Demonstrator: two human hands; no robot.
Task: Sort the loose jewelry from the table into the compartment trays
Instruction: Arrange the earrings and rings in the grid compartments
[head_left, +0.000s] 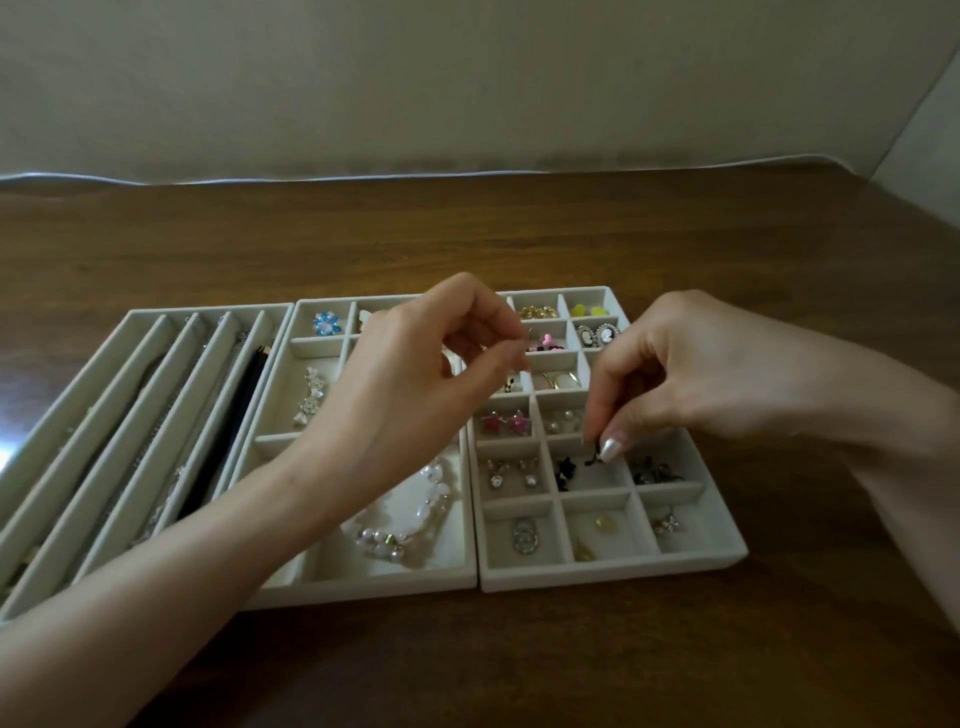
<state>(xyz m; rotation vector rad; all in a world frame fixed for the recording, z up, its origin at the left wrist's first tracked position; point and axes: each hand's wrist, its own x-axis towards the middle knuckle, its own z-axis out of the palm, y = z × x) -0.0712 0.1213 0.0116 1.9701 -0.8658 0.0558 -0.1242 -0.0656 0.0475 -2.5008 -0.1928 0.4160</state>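
Wood table (467, 234): R fingers (598, 410) pinch black earring (591, 460); L fingers (491, 312) curled.

Left hand (415, 384) pinched, right hand (696, 374) (lower) pinching

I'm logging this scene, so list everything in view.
trays: three, off-white, side by side on table
table: one, brown wood, under trays
strap: one, black, left tray slot
bracelet: one, white beads, middle tray, near cell
flower: one, blue, middle tray, far-left cell
star earrings: two, pink, right tray
black earrings: two, right tray; one lying, one held
left hand: fingertips pinched over trays, contents unclear
right hand: pinches one black earring
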